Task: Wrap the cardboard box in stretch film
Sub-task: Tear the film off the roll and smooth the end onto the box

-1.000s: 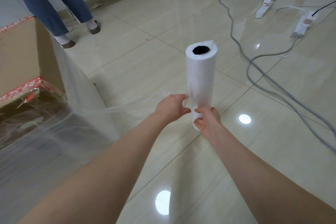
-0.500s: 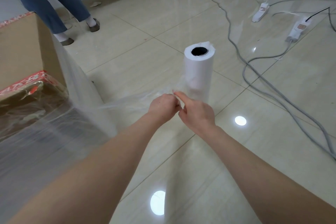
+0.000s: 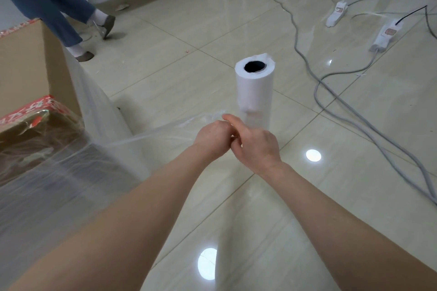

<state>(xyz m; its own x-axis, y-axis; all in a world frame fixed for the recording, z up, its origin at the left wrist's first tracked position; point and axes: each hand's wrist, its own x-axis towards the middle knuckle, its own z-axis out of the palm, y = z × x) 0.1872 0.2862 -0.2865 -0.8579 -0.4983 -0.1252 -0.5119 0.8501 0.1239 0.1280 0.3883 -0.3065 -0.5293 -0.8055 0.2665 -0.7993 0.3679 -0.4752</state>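
Both left hand and right hand clamped together on stretch film, fingertips hidden.

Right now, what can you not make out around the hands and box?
Head view only:
Base of the white upright stretch-film roll: hidden behind the right hand.
What the right hand grips: covered by its own back and the left hand.
Brown cardboard box: cut off by the left edge.
Blue-trousered person: cut off by the top edge.

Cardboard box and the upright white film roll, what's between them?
Head view: a clear sheet of stretch film spans from the brown cardboard box toward the upright white roll, above beige floor tiles.
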